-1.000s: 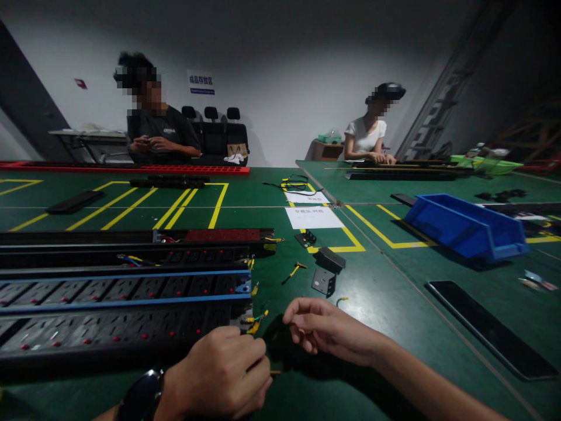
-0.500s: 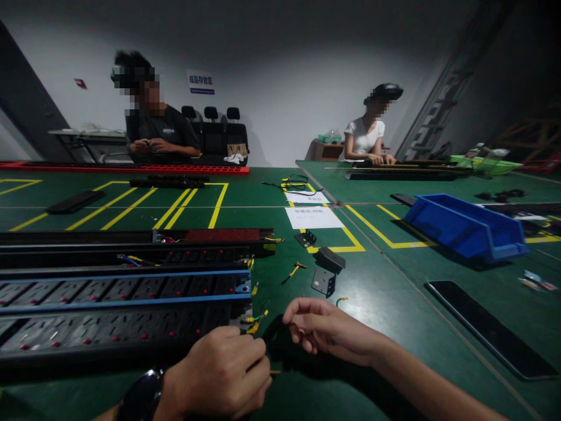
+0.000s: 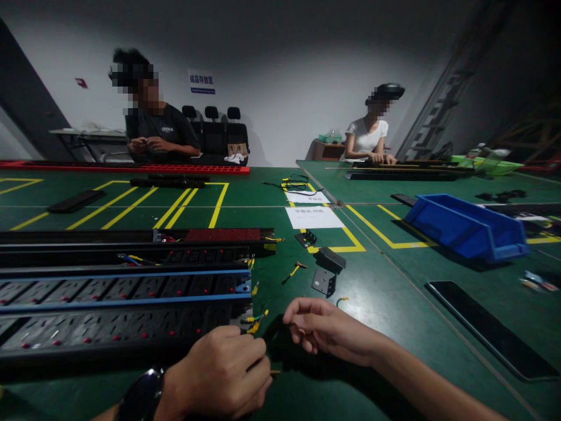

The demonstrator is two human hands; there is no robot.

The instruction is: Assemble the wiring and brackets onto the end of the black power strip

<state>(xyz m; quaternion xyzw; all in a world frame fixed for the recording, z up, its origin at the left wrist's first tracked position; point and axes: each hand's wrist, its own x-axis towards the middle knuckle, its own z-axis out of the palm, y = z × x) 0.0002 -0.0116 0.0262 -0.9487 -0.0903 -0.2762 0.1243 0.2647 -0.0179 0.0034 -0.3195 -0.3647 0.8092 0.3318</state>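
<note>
My left hand (image 3: 228, 371) is closed in a fist, its back towards me, near the front edge of the view. A thin brass-coloured tip (image 3: 275, 372) pokes out beside its fingers; the rest of that thing is hidden. My right hand (image 3: 322, 327) hovers to the right with loosely curled fingers, slightly apart, and nothing visible in them. Just beyond the left hand lie long black socket strips (image 3: 170, 321) with red dots and blue edges (image 3: 131, 304). Yellow-green wire ends (image 3: 258, 320) stick out of their right ends. Past the right hand sit black metal brackets (image 3: 323, 282) and a short yellow wire (image 3: 294, 272).
A phone-like black slab (image 3: 486, 327) lies at right, below a blue bin (image 3: 468, 228). Paper labels (image 3: 313, 217) and yellow tape lines mark the green table (image 3: 372, 286). Across it, two people (image 3: 162, 131) work; a red rail (image 3: 197, 169) runs along the far edge.
Both my hands stay in the same place and pose. Across the table, the co-workers' hands have shifted slightly.
</note>
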